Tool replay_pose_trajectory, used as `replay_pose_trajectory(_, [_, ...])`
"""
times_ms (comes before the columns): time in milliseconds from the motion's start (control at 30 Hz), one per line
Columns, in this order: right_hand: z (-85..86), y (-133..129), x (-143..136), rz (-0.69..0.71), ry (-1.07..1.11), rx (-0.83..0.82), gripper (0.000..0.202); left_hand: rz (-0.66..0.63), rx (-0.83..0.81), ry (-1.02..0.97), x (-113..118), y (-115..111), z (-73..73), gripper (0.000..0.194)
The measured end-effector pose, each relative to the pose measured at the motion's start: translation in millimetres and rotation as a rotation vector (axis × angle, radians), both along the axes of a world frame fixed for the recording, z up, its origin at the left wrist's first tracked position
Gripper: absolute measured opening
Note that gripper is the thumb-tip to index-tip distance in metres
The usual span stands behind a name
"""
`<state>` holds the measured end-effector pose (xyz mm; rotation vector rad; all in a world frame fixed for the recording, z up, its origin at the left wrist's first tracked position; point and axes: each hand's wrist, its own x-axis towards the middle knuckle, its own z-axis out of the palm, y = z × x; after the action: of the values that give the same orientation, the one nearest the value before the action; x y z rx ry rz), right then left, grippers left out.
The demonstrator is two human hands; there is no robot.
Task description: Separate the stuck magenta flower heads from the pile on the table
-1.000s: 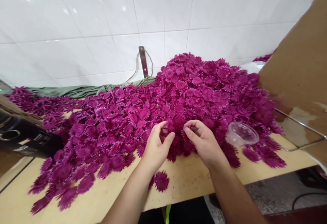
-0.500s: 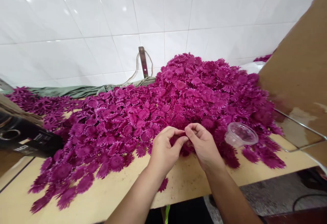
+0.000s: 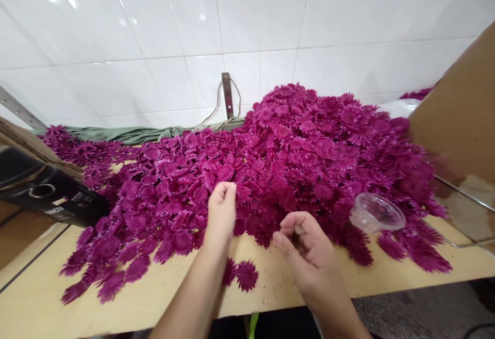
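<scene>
A large heap of magenta artificial flower heads (image 3: 294,143) spreads over the table. My left hand (image 3: 221,206) reaches into the near side of the heap, its fingers curled closed with the thumb on top. Whether a flower is pinched there is hidden. To its right, lower down and in front of the heap, my right hand (image 3: 305,243) hovers with thumb and forefinger apart and nothing visible between them. Beside my left forearm, on the wooden tabletop, lie a single flower head (image 3: 247,275) and another one partly covered by the arm.
A clear plastic tub (image 3: 377,212) sits tilted among the flowers at right. A black box (image 3: 50,189) leans at left, and a cardboard panel (image 3: 460,138) stands at right. Behind the heap run a green cloth (image 3: 127,133) and a tiled wall (image 3: 162,29) with a metal bracket (image 3: 227,95).
My hands have parted from where they met in front of the heap. The left went left and forward, the right down. Two loose flower heads now show near my left forearm.
</scene>
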<state>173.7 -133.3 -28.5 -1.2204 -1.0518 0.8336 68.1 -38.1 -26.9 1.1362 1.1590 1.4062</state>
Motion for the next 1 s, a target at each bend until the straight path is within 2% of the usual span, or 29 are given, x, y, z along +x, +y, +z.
replay_pose_trajectory(33, [3.3,-1,0,0.012,-0.03,0.01,0.012,0.007,0.014,-0.017,-4,3,2.7,0.017])
replay_pose_trajectory(100, [7.5,3,3,0.051,-0.048,0.002,0.016,-0.112,0.034,-0.012,-6,3,8.1,0.015])
replay_pose_trajectory(200, [4.6,15,7,0.123,-0.017,-0.041,0.02,-0.361,-0.037,0.003,1,-14,11.4,0.014])
replay_pose_trajectory(267, [-1.7,21,8,0.128,-0.017,-0.054,0.023,-0.415,-0.109,-0.023,9,-27,8.8,0.015])
replay_pose_trajectory(367, [-9.3,21,6,0.093,-0.057,-0.063,0.025,-0.381,-0.134,-0.062,16,-34,2.9,0.016])
replay_pose_trajectory(433, [-9.7,14,1,0.093,-0.103,-0.068,0.025,-0.328,-0.139,-0.115,15,-27,2.0,0.018])
replay_pose_trajectory(567, [1.2,-2,-1,0.18,-0.274,-0.028,0.023,-0.059,-0.193,-0.316,-1,1,13.5,0.025])
replay_pose_trajectory(600, [6.0,-2,4,0.175,-0.335,-0.001,0.023,-0.026,-0.143,-0.314,-4,7,18.3,0.024])
replay_pose_trajectory(667, [17.1,7,23,0.075,-0.462,0.044,0.019,-0.108,-0.031,-0.18,-3,15,27.7,0.017])
replay_pose_trajectory(700, [23.0,16,37,-0.025,-0.518,0.047,0.016,-0.196,0.014,-0.091,2,17,31.7,0.013])
replay_pose_trajectory(767, [33.9,37,67,-0.253,-0.593,0.039,0.009,-0.341,0.08,0.05,19,20,37.1,0.018])
replay_pose_trajectory(800, [38.3,48,81,-0.378,-0.605,0.031,0.015,-0.402,0.086,0.136,28,24,38.4,0.023])
replay_pose_trajectory(867, [43.7,61,101,-0.556,-0.677,0.054,0.038,-0.411,0.209,0.314,43,34,38.5,0.034])
replay_pose_trajectory(933, [43.3,64,106,-0.633,-0.799,0.118,0.048,-0.386,0.327,0.473,46,47,35.1,0.033])
replay_pose_trajectory(1000, [36.8,58,97,-0.584,-0.923,0.193,0.041,-0.371,0.364,0.646,36,59,28.1,0.027])
